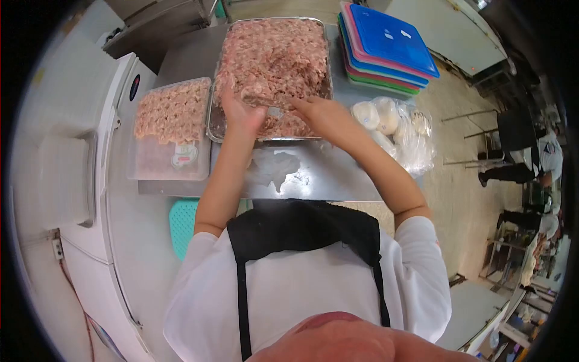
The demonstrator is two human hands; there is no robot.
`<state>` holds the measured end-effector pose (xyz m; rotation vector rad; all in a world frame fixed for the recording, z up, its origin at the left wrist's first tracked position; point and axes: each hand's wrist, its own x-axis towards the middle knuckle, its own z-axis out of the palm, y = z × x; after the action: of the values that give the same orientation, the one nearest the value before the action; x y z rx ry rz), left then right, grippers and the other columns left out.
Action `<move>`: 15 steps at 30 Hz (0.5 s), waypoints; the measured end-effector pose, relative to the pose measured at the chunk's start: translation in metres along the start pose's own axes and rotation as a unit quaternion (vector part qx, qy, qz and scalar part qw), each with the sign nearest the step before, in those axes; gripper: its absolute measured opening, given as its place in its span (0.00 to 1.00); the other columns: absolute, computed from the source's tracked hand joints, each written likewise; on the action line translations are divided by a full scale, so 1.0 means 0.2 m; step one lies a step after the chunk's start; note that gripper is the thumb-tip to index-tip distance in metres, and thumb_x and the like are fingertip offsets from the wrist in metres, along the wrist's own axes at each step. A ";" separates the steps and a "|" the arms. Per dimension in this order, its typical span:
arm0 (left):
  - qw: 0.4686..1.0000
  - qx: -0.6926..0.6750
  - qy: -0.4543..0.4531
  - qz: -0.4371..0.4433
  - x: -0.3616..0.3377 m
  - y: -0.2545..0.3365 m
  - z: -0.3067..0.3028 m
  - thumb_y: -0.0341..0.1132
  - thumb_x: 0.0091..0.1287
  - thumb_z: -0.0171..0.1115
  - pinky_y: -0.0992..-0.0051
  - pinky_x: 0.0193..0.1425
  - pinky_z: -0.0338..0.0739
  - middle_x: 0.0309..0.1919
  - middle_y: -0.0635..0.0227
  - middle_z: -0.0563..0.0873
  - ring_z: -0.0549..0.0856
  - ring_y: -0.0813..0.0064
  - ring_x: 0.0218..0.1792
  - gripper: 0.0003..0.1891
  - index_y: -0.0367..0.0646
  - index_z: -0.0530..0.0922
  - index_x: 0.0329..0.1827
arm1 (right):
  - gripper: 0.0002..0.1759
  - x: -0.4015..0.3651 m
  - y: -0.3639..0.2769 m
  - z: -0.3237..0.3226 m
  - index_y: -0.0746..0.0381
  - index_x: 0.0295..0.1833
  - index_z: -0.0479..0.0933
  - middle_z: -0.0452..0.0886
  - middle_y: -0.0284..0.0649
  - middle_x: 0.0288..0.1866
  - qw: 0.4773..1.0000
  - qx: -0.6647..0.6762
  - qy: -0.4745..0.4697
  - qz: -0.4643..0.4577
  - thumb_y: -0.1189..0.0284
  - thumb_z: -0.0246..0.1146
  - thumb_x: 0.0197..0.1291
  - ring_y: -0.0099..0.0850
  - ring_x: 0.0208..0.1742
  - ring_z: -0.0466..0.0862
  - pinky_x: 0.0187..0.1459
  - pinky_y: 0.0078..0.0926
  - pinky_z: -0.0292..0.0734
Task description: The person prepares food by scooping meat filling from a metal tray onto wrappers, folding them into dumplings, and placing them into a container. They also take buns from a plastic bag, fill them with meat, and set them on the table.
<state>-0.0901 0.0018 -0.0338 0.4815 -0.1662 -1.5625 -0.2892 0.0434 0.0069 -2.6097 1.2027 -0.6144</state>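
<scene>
Head view shows minced meat against and beyond the open left hand (242, 113) and right hand (319, 116), whose grip cannot be told, inside a metal tray (215, 120).

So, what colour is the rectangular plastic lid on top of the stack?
Blue, clearest in the head view.

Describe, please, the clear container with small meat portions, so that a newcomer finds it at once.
On the steel table, find the big metal tray of ground meat. Just left of it sits the clear container, set apart by its rows of small meat portions and a label.
</scene>
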 end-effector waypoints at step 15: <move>0.662 0.697 -0.233 0.150 -0.11 0.08 0.11 0.32 0.51 0.75 0.73 0.56 0.76 0.49 0.65 0.83 0.83 0.72 0.48 0.25 0.41 0.79 0.53 | 0.18 -0.08 0.21 -0.17 0.65 0.52 0.79 0.79 0.40 0.24 0.937 0.324 -0.106 0.078 0.62 0.57 0.69 0.27 0.24 0.75 0.30 0.27 0.72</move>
<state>-0.0852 0.0182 -0.0029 1.1259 -1.8444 -0.9083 -0.3419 0.0279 0.0184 -1.9488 0.9241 -0.5584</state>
